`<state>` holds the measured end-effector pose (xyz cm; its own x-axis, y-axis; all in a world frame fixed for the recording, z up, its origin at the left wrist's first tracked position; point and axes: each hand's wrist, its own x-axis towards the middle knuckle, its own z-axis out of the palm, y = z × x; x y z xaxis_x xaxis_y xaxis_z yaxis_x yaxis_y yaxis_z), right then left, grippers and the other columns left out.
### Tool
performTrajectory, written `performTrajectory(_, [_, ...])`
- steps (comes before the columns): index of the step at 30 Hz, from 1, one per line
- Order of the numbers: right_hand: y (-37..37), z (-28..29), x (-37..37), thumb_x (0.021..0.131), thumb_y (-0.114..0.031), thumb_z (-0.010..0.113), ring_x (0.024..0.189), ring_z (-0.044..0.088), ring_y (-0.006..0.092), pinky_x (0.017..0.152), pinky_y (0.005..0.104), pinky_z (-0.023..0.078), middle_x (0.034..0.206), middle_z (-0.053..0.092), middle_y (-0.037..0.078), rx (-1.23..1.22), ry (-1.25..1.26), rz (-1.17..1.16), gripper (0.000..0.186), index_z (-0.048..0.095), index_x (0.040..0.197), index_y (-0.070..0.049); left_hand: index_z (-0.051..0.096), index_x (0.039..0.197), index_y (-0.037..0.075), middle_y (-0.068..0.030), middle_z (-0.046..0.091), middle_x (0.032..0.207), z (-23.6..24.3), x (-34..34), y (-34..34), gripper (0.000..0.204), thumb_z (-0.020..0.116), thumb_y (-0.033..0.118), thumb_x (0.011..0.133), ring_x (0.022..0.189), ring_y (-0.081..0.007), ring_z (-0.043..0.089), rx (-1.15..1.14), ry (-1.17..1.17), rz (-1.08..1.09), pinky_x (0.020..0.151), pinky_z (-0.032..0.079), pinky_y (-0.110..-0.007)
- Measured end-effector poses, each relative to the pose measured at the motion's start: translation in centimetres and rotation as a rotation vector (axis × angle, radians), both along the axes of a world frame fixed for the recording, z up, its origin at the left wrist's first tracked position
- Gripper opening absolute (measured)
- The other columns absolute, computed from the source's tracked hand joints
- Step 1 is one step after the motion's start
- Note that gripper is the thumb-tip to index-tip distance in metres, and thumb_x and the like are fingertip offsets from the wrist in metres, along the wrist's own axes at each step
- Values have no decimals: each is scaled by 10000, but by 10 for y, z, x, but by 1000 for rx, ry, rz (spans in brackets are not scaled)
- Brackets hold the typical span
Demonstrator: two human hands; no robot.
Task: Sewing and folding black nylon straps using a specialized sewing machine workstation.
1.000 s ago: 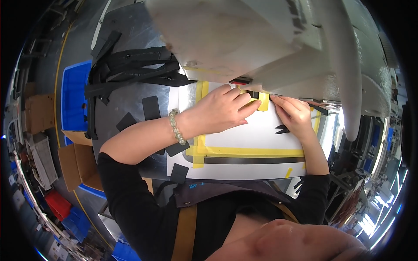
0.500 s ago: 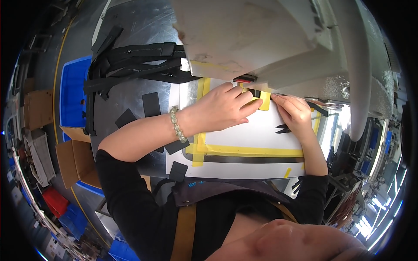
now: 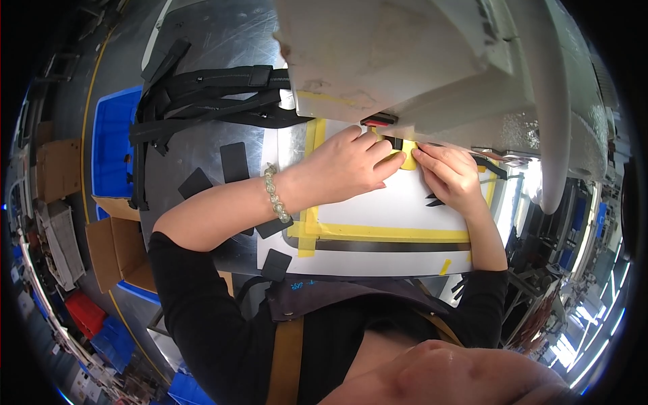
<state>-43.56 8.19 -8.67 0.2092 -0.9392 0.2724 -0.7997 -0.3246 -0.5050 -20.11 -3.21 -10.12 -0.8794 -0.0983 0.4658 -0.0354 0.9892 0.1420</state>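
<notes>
Both my hands work under the overhanging off-white head of a sewing machine [image 3: 391,54]. My left hand [image 3: 351,162], a beaded bracelet at its wrist, has curled fingers beside the small yellow plate [image 3: 409,156] and a black piece [image 3: 397,143]. What the fingers grip, if anything, is hidden. At the plate's right edge my right hand [image 3: 451,172] holds its fingertips pressed together; anything between them is too small to make out. Past that hand a black strip [image 3: 493,167] shows. Dark pointed tips [image 3: 434,200] lie partly under the right hand.
Yellow tape [image 3: 385,233] frames the white work surface [image 3: 398,210]. Black zipper strips [image 3: 223,101] pile up at the left, near loose black rectangular patches [image 3: 235,162]. A blue bin [image 3: 111,152] and an open cardboard box [image 3: 125,253] stand beyond the table's left side.
My right hand has moved slightly left, its fingertips now at the yellow plate's edge. The left hand has hardly moved.
</notes>
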Motion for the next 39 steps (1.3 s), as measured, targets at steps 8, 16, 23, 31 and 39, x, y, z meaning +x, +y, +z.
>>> performTrajectory(8, [-3,7,1,668,0,770,806,689,238,684,327,527,969,708,105,-45,115,43,303,713,964,-26,622,1102,90,9,535,846,-2,2,-5,436,731,337,760,793,-128,575,28,34,-32,696,462,-271])
performTrajectory(16, [11,4,-3,739,-84,778,812,679,245,661,313,544,987,701,117,94,165,7,313,697,1036,-26,677,1008,76,1,611,874,4,17,-23,252,707,142,767,849,-187,575,146,91,-38,737,485,-319])
performTrajectory(23, [2,3,-1,761,-206,796,573,620,215,528,318,477,643,618,74,-90,126,25,186,709,848,-66,659,1032,86,-25,635,891,-4,18,-27,248,706,194,814,808,-195,601,214,-68,28,723,510,-321])
performTrajectory(31, [8,17,4,785,-191,791,871,664,269,830,375,514,986,698,91,280,113,-37,268,718,1014,-73,689,1054,9,-89,697,940,-14,22,-30,353,701,302,857,750,-233,663,180,-35,22,686,533,-311])
performTrajectory(39, [6,12,-8,790,-87,717,749,659,244,679,336,520,867,684,81,24,77,-72,208,689,996,-76,733,965,50,-76,662,746,-4,17,-35,279,697,307,864,622,-246,614,238,-27,1,615,504,-338])
